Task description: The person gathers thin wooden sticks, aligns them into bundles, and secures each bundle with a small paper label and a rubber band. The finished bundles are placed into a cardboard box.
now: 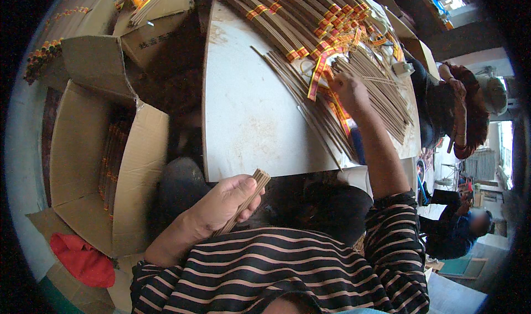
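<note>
My left hand point(224, 203) is closed around a small bundle of thin brown incense sticks point(251, 192), held near my body just below the white table's front edge point(243, 120). My right hand point(348, 90) reaches out over the table and rests its fingers on a loose pile of sticks point(381, 87), beside red and yellow paper bands point(321, 73). Whether the right hand pinches sticks or a band is hidden by the fingers. Tied bundles with red-yellow bands point(298, 15) lie stacked at the table's far side.
An open cardboard box point(105, 153) holding banded bundles stands at my left, with more boxes point(155, 21) behind it. A red cloth point(83, 261) lies on the floor. Two other people sit at the right, one by the table point(453, 109), one lower down point(464, 225).
</note>
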A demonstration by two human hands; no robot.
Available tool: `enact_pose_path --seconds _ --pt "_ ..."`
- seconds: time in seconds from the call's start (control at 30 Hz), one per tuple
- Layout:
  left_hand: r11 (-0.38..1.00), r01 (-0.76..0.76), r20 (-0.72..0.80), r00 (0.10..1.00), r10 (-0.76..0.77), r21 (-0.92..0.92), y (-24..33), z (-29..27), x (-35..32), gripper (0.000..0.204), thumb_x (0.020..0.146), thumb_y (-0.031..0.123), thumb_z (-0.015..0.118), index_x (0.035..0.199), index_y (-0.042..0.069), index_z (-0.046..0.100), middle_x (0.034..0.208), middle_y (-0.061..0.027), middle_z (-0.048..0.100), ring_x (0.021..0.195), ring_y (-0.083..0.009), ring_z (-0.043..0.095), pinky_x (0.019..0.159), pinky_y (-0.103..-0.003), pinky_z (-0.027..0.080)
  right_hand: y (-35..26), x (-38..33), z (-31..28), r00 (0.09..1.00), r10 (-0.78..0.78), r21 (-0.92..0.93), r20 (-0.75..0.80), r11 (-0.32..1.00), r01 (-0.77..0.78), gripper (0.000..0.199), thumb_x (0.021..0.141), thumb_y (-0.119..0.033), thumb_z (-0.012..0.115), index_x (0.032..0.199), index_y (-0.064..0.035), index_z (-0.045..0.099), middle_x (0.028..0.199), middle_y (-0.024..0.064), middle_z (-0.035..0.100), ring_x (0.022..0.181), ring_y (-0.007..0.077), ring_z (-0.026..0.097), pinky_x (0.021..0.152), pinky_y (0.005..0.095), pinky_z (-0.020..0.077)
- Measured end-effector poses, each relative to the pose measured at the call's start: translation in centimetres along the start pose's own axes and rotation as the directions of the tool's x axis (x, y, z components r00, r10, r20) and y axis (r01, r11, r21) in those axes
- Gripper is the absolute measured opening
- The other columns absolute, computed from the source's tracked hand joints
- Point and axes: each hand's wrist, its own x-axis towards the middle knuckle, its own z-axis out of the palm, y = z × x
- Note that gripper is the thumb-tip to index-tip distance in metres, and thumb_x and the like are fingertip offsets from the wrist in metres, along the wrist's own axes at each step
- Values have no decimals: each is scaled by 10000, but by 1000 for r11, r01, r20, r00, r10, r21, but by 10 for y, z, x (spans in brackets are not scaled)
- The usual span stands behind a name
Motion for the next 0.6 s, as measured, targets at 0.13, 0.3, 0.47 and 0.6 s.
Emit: enact_pose_path --seconds 0.13,0.3,0.47,0.6 --pt "1000 16 1 1000 -16 13 2 1 -1 367 940 372 364 956 22 474 696 -7 470 558 -59 405 494 -188 362 20 6 -9 969 83 24 -233 997 -80 150 780 -183 556 842 -51 593 764 160 609 702 321 599 621 383 463" --pt "1000 8 -3 1000 -8 -3 1 0 -2 376 938 381 365 956 21 473 696 -8 471 555 -61 404 489 -188 363 9 -14 -34 905 116 20 409 991 -135 187 701 -195 638 768 -22 615 637 105 599 592 224 580 571 358 453" --pt "1000 7 22 1000 -7 2 1 1 -2 379 935 387 373 958 23 474 695 -8 471 551 -62 402 487 -183 360 -11 -42 -31 836 294 -180 463 955 -236 286 651 -256 727 778 -14 640 698 130 615 645 202 579 608 344 454" --pt "1000 6 20 1000 -6 -11 -1 3 -4 373 934 384 376 959 25 476 695 -8 473 549 -61 402 486 -183 360 -3 -45 -21 836 283 -27 470 951 -307 307 649 -249 744 803 -4 641 715 127 623 668 188 582 610 340 449"
